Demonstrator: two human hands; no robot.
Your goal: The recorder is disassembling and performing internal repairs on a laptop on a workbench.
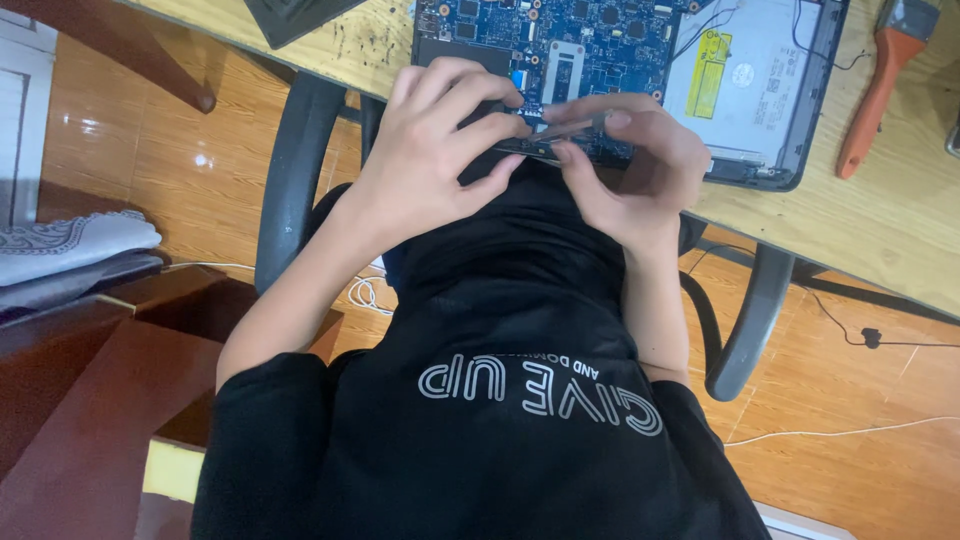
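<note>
Holding a thin, flat metal strip (545, 143) between both hands, I have it just at the near edge of the opened laptop (640, 70). My left hand (440, 150) is curled over the strip's left end, fingers bent and closed down on it, with the thumb tucked beneath. My right hand (635, 165) pinches the right end, forefinger laid along the top and thumb under, so the strip runs straight across from one hand to the other and sits between my fingertips. Most of the strip is hidden by my fingers; only a short grey stretch shows in the gap between the hands.

Right behind the strip lies the laptop's blue circuit board (560, 30), and to its right a silver disc drive (745, 75) set in the dark case. The laptop rests on a pale wooden table (880, 220). An orange-handled tool (880, 85) lies on the table, well apart from my right hand.
</note>
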